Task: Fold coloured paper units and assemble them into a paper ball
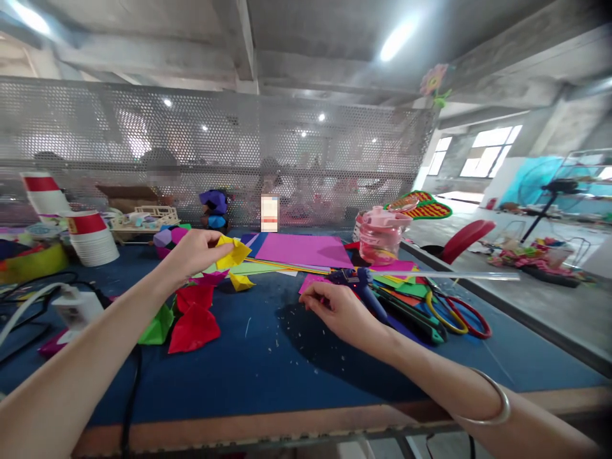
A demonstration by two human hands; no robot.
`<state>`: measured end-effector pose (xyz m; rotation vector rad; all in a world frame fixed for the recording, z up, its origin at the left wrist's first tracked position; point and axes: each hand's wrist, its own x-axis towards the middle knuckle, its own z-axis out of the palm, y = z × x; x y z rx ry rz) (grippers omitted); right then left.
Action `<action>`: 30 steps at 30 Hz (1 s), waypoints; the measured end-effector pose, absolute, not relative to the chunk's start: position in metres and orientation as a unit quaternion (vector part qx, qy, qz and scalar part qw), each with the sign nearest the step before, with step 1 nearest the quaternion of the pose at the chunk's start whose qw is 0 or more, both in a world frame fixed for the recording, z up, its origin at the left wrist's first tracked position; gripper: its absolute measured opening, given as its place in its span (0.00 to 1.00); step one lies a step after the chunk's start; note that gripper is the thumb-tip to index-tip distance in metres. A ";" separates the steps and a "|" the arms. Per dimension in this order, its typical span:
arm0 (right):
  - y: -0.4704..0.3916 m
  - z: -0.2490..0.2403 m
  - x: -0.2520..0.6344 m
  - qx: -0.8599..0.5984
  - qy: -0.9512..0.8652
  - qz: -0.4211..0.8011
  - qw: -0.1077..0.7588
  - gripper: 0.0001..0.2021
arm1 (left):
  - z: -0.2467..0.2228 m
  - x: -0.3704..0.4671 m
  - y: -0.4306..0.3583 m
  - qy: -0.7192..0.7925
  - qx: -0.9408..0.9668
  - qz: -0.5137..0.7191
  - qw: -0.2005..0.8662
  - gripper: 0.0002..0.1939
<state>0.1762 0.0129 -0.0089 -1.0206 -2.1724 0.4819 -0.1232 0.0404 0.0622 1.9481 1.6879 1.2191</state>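
Left hand (191,256) pinching yellow paper (235,254), right hand (345,311), grip unclear, at partly hidden pink paper (312,281)

Both forearms reaching forward, left hand (197,255) raised in a pinch, right hand (337,306) lower, fingers curled.

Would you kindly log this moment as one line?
left hand: holds folded yellow paper | right hand: near glue gun, pink paper | red papers: on blue table
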 end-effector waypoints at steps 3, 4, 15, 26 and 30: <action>0.011 -0.006 0.175 -0.394 -0.836 0.169 0.342 0.06 | 0.055 -0.118 0.041 0.592 0.692 0.381 0.161 0.15; 0.009 -0.004 0.175 -0.399 -0.835 0.165 0.341 0.06 | 0.053 -0.115 0.041 0.584 0.699 0.381 0.161 0.15; 0.004 0.004 0.178 -0.368 -0.808 0.129 0.442 0.14 | 0.035 -0.078 0.029 0.483 0.763 0.351 0.247 0.12; -0.002 0.004 0.173 -0.313 -0.810 0.353 0.349 0.13 | 0.044 -0.070 0.038 0.518 0.757 0.348 0.195 0.16; -0.001 0.012 0.179 -0.327 -0.778 0.304 0.441 0.16 | 0.049 -0.095 0.050 0.614 0.691 0.381 0.013 0.13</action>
